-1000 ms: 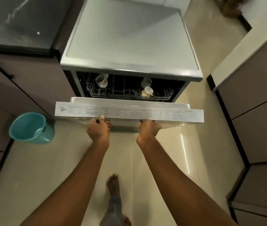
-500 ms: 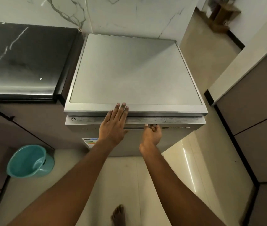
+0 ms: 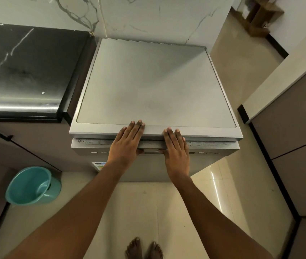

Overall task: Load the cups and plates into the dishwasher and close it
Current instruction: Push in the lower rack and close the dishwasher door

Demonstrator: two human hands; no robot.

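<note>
The silver dishwasher [image 3: 154, 86] stands below me against the marble wall, its flat top bare. Its door [image 3: 212, 146] is up against the body, with the control strip showing just under the top's front edge. The cups and plates are hidden inside. My left hand [image 3: 128, 144] lies flat with straight fingers over the door's upper edge, fingertips on the top's front lip. My right hand [image 3: 176, 148] lies flat beside it in the same way, a short gap between the two.
A black stone counter [image 3: 21, 71] adjoins the dishwasher on the left, with brown cabinet fronts below. A teal bucket [image 3: 32, 186] sits on the tiled floor at lower left. More cabinets [image 3: 297, 137] line the right. My bare feet [image 3: 143, 249] stand on the floor.
The door swung up from half open to against the body, hiding the rack and cups. Both hands moved from gripping the door's edge to lying flat on its top.
</note>
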